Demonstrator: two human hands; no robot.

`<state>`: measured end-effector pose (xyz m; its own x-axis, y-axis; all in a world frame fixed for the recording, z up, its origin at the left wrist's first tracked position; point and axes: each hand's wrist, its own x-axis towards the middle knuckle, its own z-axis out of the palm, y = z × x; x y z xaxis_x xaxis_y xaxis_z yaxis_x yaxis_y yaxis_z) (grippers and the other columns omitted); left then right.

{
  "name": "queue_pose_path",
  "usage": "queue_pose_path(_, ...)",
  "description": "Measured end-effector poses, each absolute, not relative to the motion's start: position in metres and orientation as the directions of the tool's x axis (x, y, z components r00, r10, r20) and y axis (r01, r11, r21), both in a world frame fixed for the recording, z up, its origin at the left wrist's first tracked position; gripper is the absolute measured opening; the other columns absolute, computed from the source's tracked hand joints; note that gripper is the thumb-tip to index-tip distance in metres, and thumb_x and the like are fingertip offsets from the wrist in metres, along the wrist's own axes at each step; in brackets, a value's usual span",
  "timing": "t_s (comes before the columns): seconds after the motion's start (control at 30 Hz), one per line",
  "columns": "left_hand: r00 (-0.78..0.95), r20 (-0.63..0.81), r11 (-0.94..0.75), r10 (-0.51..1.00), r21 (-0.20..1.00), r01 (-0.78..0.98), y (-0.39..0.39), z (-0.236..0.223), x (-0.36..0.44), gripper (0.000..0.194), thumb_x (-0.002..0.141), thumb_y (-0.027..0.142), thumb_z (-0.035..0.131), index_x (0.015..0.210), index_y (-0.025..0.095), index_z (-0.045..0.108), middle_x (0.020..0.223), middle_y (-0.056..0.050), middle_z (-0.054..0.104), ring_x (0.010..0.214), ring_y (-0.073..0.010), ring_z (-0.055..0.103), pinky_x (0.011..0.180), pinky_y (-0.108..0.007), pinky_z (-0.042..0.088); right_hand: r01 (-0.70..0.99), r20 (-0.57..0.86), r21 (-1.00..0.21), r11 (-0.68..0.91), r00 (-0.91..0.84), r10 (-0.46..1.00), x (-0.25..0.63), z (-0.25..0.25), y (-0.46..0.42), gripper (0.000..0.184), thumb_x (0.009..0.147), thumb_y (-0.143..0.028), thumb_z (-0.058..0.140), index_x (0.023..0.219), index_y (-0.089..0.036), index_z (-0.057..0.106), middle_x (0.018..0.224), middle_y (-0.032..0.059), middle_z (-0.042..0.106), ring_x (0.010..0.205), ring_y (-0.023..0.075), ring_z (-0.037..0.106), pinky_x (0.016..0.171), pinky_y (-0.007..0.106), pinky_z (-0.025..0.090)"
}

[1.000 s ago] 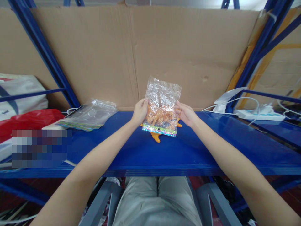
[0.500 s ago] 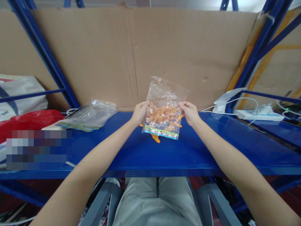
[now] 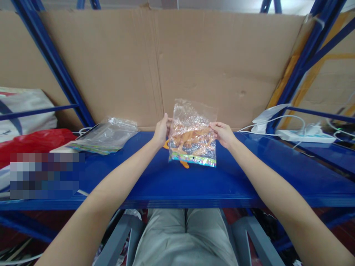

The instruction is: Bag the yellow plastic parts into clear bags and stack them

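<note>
A clear plastic bag (image 3: 194,114) with a colourful printed strip along its lower edge hangs in front of me, slightly tilted. Orange shapes show through its crinkled film. Orange tips (image 3: 184,164) stick out below the bag and at its left side; I cannot tell what kind of object they belong to, or whether it lies inside or behind the film. My right hand (image 3: 224,133) pinches the bag's right edge between thumb and fingers. At the left edge, my left hand (image 3: 161,132) has its thumb raised and apart, with its fingertips partly hidden beside the bag.
More clear bags (image 3: 107,135) with printed strips lie in a pile on the blue shelf (image 3: 194,188) to the left. Beyond them is a red plastic bag (image 3: 39,142). A white power strip (image 3: 305,135) with cables sits at the right. Cardboard (image 3: 111,66) closes off the back.
The bag has dropped a little and turned slightly. My left hand has loosened from its left edge and its thumb has lifted. My right hand keeps its pinch.
</note>
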<state>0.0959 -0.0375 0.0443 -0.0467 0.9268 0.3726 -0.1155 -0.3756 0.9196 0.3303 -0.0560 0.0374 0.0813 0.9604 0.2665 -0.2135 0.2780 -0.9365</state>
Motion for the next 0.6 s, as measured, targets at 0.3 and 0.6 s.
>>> queue_pose_path(0.3, 0.145, 0.274, -0.272, 0.951, 0.962, -0.039, -0.037, 0.04, 0.097, 0.05, 0.079, 0.064, 0.06, 0.065, 0.017, 0.065, 0.066, -0.007, 0.069, 0.051, -0.0128, 0.059, 0.045, -0.023, 0.041, -0.525, 0.039, -0.843, 0.112, 0.148, 0.988, 0.327, 0.043, -0.055, 0.031, 0.092, -0.003, 0.044, 0.066, -0.019, 0.05, 0.06, -0.0004, 0.063, 0.06, 0.0085, 0.066, 0.059, 0.016, 0.055)
queue_pose_path(0.6, 0.231, 0.235, -0.264, 0.944, 0.959, 0.105, -0.038, 0.034, 0.097, 0.029, 0.071, 0.032, 0.074, 0.052, 0.015, 0.059, 0.051, -0.005, 0.063, 0.039, -0.0094, 0.049, 0.04, -0.022, 0.035, -0.404, 0.05, -0.907, 0.118, 0.175, 0.983, 0.33, 0.036, -0.053, 0.027, 0.095, -0.023, 0.054, 0.068, -0.019, 0.053, 0.053, -0.0018, 0.062, 0.04, 0.0087, 0.057, 0.045, 0.018, 0.048)
